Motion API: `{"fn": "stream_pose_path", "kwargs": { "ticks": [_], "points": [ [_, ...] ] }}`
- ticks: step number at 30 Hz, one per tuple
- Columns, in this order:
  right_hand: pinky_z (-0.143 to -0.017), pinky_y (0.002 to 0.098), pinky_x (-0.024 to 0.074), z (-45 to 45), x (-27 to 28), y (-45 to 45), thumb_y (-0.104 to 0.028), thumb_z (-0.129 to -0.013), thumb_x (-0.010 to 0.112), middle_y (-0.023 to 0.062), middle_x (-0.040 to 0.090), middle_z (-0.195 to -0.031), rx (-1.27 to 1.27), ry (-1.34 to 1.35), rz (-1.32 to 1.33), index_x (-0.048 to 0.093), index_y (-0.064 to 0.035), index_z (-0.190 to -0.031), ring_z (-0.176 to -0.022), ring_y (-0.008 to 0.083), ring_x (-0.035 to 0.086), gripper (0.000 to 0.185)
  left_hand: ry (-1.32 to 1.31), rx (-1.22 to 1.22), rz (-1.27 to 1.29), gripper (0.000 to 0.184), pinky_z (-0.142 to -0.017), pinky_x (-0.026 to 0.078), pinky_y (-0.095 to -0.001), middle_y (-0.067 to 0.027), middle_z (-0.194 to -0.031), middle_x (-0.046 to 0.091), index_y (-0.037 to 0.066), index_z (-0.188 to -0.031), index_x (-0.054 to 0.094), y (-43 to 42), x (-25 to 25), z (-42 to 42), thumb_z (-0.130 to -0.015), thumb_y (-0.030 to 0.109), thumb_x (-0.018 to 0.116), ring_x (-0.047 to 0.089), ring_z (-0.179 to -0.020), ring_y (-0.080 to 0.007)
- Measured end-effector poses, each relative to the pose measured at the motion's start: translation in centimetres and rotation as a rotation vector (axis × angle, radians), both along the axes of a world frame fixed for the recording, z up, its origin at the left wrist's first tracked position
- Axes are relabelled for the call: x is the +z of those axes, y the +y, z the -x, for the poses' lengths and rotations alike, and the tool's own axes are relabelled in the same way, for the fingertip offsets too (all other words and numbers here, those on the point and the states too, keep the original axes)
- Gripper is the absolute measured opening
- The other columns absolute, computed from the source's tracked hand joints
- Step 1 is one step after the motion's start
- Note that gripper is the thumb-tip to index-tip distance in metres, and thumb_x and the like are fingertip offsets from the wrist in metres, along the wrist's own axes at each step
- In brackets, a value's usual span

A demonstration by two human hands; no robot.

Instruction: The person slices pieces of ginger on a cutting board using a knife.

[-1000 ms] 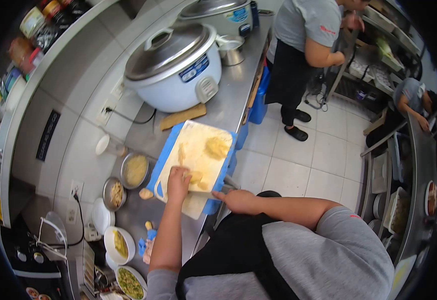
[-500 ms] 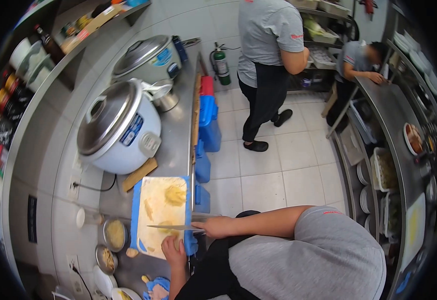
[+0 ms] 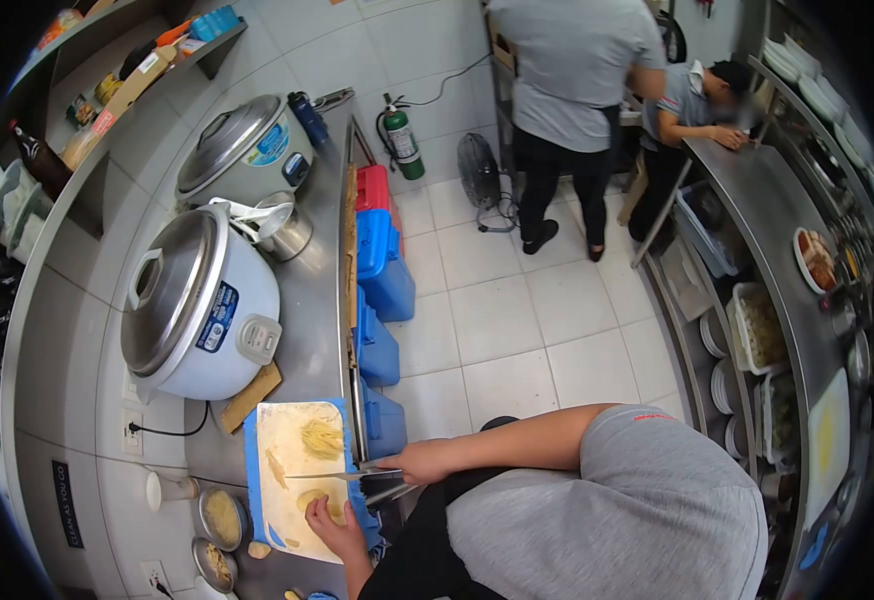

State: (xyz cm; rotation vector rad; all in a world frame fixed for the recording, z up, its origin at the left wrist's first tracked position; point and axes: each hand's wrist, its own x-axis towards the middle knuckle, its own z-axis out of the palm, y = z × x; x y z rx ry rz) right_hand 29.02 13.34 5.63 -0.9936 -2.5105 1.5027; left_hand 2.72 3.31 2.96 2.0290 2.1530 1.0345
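Observation:
My right hand [image 3: 423, 462] is closed round the handle of a kitchen knife [image 3: 342, 475], whose blade reaches left across the white cutting board [image 3: 283, 426]. Just nearer to me, the curled fingers of my left hand [image 3: 335, 528] press on a pale yellow vegetable piece [image 3: 308, 497]; its exact kind is unclear. A heap of thin yellow shreds [image 3: 322, 438] lies on the board's far part. Left of the blade is a pale, flat slice [image 3: 276, 467]. Blue cloth [image 3: 251, 455] shows under the board's edges.
Metal bowls of shreds [image 3: 221, 517] and of pale pieces [image 3: 214, 563] stand left of the board. Beyond it are a large rice cooker [image 3: 207, 310] and blue bins [image 3: 385, 270]. One co-worker [image 3: 577, 90] stands at the back; another [image 3: 697, 115] leans on the right counter [image 3: 757, 190].
The view has shifted, so the board appears lower and further left. The knife blade now sits clear of the vegetable piece. The standing co-worker has turned away and moved further back.

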Motion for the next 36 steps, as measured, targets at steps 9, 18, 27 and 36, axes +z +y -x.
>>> {"fn": "stream_pose_path", "kwargs": {
  "ticks": [9, 18, 27, 36],
  "points": [
    [-0.049, 0.0396, 0.0545, 3.8, -3.8, 5.0, -0.013, -0.086, 0.047, 0.023, 0.066, -0.086, 0.16, 0.223, 0.016, 0.034, -0.0102, -0.149, -0.053, 0.0294, 0.064, 0.064, -0.041, 0.129, 0.072, 0.014, -0.094, 0.043, -0.0414, -0.0161, -0.105, 0.055, 0.001, -0.098, 0.063, 0.6, -2.0, -0.2, -0.085, 0.001, 0.066, 0.053, -0.104, -0.034],
    [-0.047, 0.0376, 0.0512, 6.6, -2.8, 3.6, -0.015, -0.09, 0.047, 0.0152, 0.065, -0.074, 0.287, 0.302, 0.004, 0.037, -0.0106, -0.146, -0.047, 0.0257, 0.061, 0.057, -0.469, 0.339, -0.121, 0.024, -0.093, 0.043, -0.0368, -0.0115, -0.119, 0.051, 0.005, -0.115, 0.059, -1.4, -1.4, 0.6, -0.092, 0.005, 0.061, 0.053, -0.109, -0.0248],
    [-0.04, 0.0334, 0.0477, 8.3, 3.9, -0.4, -0.017, -0.095, 0.045, 0.0077, 0.056, -0.059, 0.205, 0.195, 0.332, 0.031, -0.0142, -0.15, -0.041, 0.0188, 0.056, 0.057, -1.532, 0.225, -0.209, 0.04, -0.094, 0.043, -0.0308, -0.0079, -0.125, 0.051, 0.01, -0.138, 0.043, 1.9, 4.8, 0.8, -0.102, 0.025, 0.054, 0.052, -0.112, -0.0169],
    [-0.039, 0.0301, 0.046, 8.7, 3.6, -5.1, -0.018, -0.097, 0.045, 0.0063, 0.054, -0.07, -0.041, 0.313, 0.461, 0.029, -0.0166, -0.151, -0.043, 0.0146, 0.052, 0.056, -1.512, 0.023, -0.098, 0.025, -0.086, 0.05, -0.0264, -0.0055, -0.111, 0.06, 0.002, -0.123, 0.052, 2.2, 5.4, 2.0, -0.102, 0.016, 0.053, 0.058, -0.099, -0.0116]
  ]
}}
